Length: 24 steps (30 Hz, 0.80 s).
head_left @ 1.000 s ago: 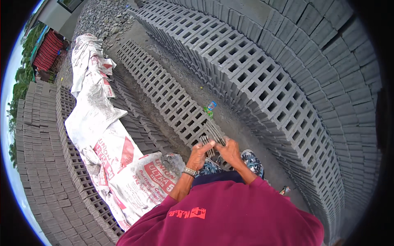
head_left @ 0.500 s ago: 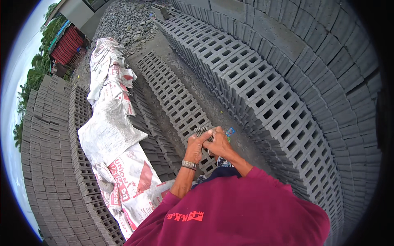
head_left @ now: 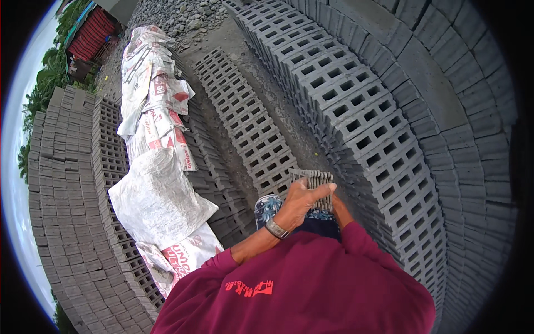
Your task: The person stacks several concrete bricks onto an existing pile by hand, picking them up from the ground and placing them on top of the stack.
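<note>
My left hand [head_left: 303, 196] grips a small grey ribbed object [head_left: 317, 179] with rows of thin ridges, its thumb stretched across the front. The exact kind of this object cannot be made out. My right hand [head_left: 337, 205] is close behind its right side; its fingers are hidden, so its hold does not show. Both hands are in front of my body, above the near end of a low row of hollow concrete blocks [head_left: 245, 119].
To the right stands a higher row of hollow blocks [head_left: 356, 114] beside a tall block stack [head_left: 461, 72]. White and red sacks [head_left: 161, 189] cover a row on the left, with more stacked blocks [head_left: 61, 211] beyond. A gravel heap [head_left: 172, 16] lies at the far end.
Both hands have moved right in the picture, and the ribbed object now shows more fully. My right hand has gone mostly behind it. The view has shifted; a blue item near the hands no longer shows.
</note>
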Available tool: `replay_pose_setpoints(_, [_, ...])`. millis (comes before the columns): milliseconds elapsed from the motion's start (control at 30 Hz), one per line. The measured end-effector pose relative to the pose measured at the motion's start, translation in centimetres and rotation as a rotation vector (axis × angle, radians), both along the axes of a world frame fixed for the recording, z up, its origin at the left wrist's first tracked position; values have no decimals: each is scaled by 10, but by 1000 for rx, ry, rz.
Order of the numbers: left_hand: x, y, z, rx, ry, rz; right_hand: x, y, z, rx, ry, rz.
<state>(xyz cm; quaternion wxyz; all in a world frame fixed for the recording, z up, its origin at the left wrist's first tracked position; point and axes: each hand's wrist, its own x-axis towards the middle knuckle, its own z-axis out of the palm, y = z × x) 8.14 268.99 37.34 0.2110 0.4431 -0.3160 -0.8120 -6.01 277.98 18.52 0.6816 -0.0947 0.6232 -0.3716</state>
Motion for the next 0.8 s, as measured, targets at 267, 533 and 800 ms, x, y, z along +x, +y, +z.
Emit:
replay_pose_setpoints(267, [-13, -110, 32, -204, 90, -360, 20, -100, 17, -64, -109, -104])
replay_pose_setpoints(533, [-13, -312, 13, -56, 357, -539, 31, -308, -9, -81, -99, -230])
replay_pose_setpoints(800, [55, -555, -23, -9, 293, -332, 23, -511, -29, -30, 118, -324])
